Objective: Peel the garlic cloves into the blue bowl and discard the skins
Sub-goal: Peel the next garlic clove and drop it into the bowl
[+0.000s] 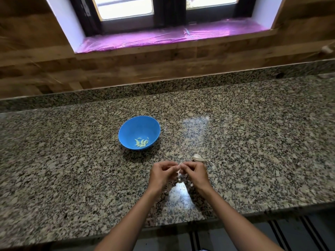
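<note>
1. The garlic clove (179, 169) being peeled is pinched between the fingertips of both hands, held above the granite countertop (253, 142) a little in from its front edge. It is mostly hidden, with only a pale sliver showing.
2. The left hand (162, 173) and right hand (194, 175) are both curled tight, meeting at the clove in a narrow pinch.
3. To do this step well, I'd steady the clove with one hand and pull the skin off lengthwise with the other, starting from the root end. Pale flakes (181, 179) below the hands look like skins, so gather them afterwards.
4. The rest of the garlic bulb (198, 158) lies just beyond the right hand.
5. The blue bowl (126, 124) sits nearer the middle of the countertop, left of the hands and farther back, holding several peeled cloves (141, 142).
6. No brand, label or writing is readable anywhere.
</note>
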### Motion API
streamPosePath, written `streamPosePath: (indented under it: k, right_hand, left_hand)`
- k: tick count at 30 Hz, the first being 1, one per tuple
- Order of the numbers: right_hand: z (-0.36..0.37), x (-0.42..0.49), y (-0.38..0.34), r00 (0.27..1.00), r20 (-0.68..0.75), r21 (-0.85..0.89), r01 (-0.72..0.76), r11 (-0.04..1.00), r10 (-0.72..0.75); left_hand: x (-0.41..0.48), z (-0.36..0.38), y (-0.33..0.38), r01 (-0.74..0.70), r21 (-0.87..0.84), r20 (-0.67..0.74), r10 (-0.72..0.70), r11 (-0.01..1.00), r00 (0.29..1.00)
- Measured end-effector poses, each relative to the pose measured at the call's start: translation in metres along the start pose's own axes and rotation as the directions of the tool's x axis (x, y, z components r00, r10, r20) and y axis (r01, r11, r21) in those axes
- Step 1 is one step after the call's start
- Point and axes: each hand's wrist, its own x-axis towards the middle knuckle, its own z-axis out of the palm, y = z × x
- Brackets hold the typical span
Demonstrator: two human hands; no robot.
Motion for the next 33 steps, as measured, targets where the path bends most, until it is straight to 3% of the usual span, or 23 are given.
streamPosePath:
  k: [5, 8, 10, 12, 15, 18, 20, 21, 24, 26, 30, 33]
  right_hand:
    - [0.004, -0.004, -0.001, 0.997, 0.013, 0.131, -0.074, 0.989, 0.073]
    - [0.002, -0.003, 0.004, 0.998, 0.047, -0.134, -0.024, 0.991, 0.030]
    - [-0.001, -0.005, 0.004, 1.000, -0.012, -0.371, -0.011, 0.929, 0.007]
    - [-0.003, -0.008, 0.005, 0.997, -0.072, -0.457, -0.025, 0.889, -0.009]
    - [-0.003, -0.011, 0.008, 0.997, -0.075, -0.518, -0.031, 0.855, -0.009]
    - [-0.003, -0.011, 0.007, 0.998, -0.063, -0.535, -0.038, 0.844, 0.005]
    - [-0.003, -0.010, 0.004, 0.999, -0.045, -0.519, -0.028, 0.854, 0.006]
    - [-0.003, -0.009, 0.003, 1.000, -0.025, -0.475, -0.025, 0.880, 0.015]
    - [-0.001, -0.005, 0.000, 0.993, 0.100, -0.191, -0.037, 0.981, 0.057]
    - [-0.002, -0.003, -0.004, 0.982, 0.152, -0.012, -0.112, 0.994, 0.112]
    - [-0.009, 0.003, -0.006, 0.961, 0.207, 0.116, -0.209, 0.971, 0.183]
    - [-0.014, 0.007, -0.005, 0.950, 0.259, 0.116, -0.211, 0.971, 0.176]
  left_hand:
    - [0.003, -0.004, 0.007, 0.025, 0.067, 0.060, -0.029, 0.997, 0.998]
    - [0.008, -0.011, 0.005, -0.009, 0.285, 0.028, 0.002, 0.959, 1.000]
    - [0.012, -0.014, 0.000, -0.064, 0.555, 0.002, 0.075, 0.830, 0.997]
    - [0.013, -0.015, -0.006, -0.130, 0.749, 0.029, 0.164, 0.650, 0.986]
    - [0.013, -0.012, -0.015, -0.227, 0.851, 0.117, 0.250, 0.473, 0.961]
    - [0.009, -0.008, -0.018, -0.330, 0.885, 0.263, 0.232, 0.329, 0.936]
    - [0.009, -0.009, -0.015, -0.358, 0.874, 0.297, 0.222, 0.327, 0.929]
    - [0.011, -0.009, -0.012, -0.323, 0.867, 0.252, 0.225, 0.379, 0.941]
    - [0.016, -0.012, 0.001, -0.169, 0.693, 0.028, 0.208, 0.701, 0.978]
    - [0.017, -0.008, 0.006, -0.128, 0.538, -0.003, 0.154, 0.833, 0.988]
    - [0.013, -0.007, 0.011, -0.139, 0.543, 0.001, 0.165, 0.828, 0.986]
    - [0.011, -0.012, 0.012, -0.218, 0.655, 0.086, 0.215, 0.724, 0.973]
